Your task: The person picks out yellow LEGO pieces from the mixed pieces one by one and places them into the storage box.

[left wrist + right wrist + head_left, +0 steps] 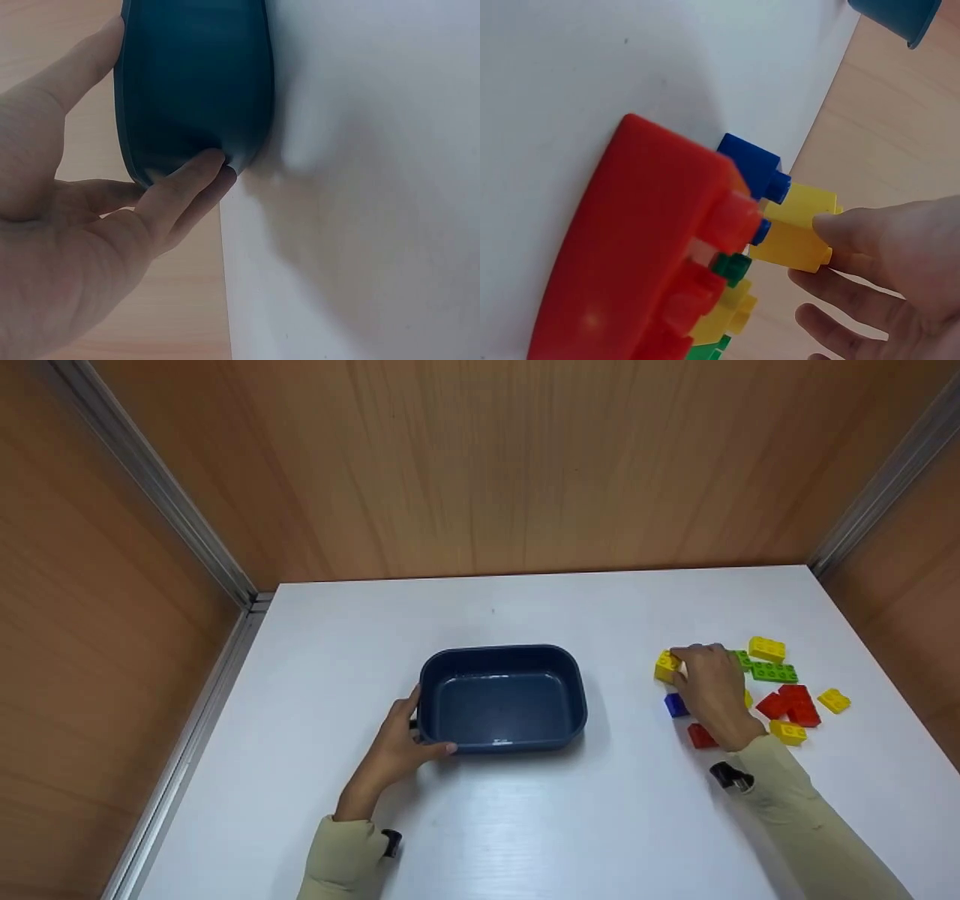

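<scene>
A dark blue rectangular dish (501,706) rests on the white table. My left hand (395,744) grips its left end, the thumb along the near side and the fingers around the end wall, as the left wrist view shows. Over at the right, my right hand (714,684) pinches a yellow toy brick (791,229) between thumb and forefinger; its other fingers are spread loosely. Close by that hand lie a blue brick (676,705) and a red brick (701,736), the red one large in front in the right wrist view. Part of the pile is hidden beneath the hand.
Right of the hand lie green bricks (774,672), joined or touching red bricks (795,706) and several yellow bricks, one (834,701) farthest right. Wooden panels (480,472) stand behind and on both sides of the white table (510,825).
</scene>
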{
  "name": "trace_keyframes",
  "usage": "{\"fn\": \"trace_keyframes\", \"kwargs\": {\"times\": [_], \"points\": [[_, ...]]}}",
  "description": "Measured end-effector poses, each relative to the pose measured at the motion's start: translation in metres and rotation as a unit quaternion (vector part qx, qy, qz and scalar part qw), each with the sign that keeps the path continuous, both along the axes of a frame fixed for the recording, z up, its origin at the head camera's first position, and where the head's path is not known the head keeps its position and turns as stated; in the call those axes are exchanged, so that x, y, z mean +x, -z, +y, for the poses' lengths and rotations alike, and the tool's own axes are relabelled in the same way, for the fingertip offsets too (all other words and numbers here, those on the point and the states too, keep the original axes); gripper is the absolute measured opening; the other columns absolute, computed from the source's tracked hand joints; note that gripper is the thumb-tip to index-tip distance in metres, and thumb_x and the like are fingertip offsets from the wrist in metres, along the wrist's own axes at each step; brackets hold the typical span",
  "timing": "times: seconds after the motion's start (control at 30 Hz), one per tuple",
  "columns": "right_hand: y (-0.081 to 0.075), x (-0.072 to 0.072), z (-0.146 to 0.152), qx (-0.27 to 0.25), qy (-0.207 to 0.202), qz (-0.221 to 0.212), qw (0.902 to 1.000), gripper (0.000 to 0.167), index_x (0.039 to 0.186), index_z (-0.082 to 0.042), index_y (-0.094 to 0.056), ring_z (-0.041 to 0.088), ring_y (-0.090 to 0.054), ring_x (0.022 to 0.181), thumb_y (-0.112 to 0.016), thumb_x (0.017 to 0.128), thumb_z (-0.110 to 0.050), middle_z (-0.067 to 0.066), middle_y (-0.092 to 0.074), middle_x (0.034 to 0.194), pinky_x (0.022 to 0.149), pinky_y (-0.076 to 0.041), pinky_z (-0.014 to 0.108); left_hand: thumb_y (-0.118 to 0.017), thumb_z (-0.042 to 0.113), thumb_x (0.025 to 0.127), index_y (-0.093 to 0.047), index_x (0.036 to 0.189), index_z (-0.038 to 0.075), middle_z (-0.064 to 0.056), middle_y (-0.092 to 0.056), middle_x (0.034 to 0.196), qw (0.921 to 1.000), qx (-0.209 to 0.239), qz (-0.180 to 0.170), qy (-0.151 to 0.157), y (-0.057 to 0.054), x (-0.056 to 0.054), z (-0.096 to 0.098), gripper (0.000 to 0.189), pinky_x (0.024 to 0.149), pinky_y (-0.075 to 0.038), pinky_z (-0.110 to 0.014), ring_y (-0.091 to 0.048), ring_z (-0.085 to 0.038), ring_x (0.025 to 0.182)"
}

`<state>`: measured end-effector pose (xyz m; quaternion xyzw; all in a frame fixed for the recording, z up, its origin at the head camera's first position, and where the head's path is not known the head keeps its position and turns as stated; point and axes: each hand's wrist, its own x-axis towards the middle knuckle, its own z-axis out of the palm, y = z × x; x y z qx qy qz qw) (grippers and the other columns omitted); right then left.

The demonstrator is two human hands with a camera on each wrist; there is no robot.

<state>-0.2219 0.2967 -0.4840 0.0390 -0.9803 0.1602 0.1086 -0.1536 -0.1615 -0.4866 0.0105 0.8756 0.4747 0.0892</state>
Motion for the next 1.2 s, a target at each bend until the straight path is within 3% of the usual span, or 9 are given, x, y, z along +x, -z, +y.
{"fn": "trace_keyframes", "kwargs": {"times": [0.53,1.2], "points": [[-0.016,0.007,-0.02,0.003,-0.019,0.012,0.9998,0.041,0.132,0.006,-0.069,0.048,-0.057,0.119,-0.078,0.093,-0.001,0.028,-0.069,0.129,0.111,-0.043,0.065,-0.095,0.022,0.081,-0.023,0.168,0.003,-0.03,-0.041,0.157,0.9999,-0.007,0.012,0.003,-0.001,0.001,0.0,0.115,0.121,-0.036,-0.063,-0.04,-0.047,0.149],[-0.027,0.013,-0.043,-0.007,-0.057,0.055,0.9968,0.038,0.127,0.002,-0.074,0.043,-0.061,0.116,-0.081,0.09,0.001,0.023,-0.073,0.124,0.108,-0.045,0.062,-0.095,0.023,0.08,-0.024,0.167,0.001,-0.03,-0.041,0.158,0.9998,-0.017,0.007,-0.003,-0.003,0.001,0.001,0.115,0.12,-0.038,-0.062,-0.041,-0.046,0.149]]}}
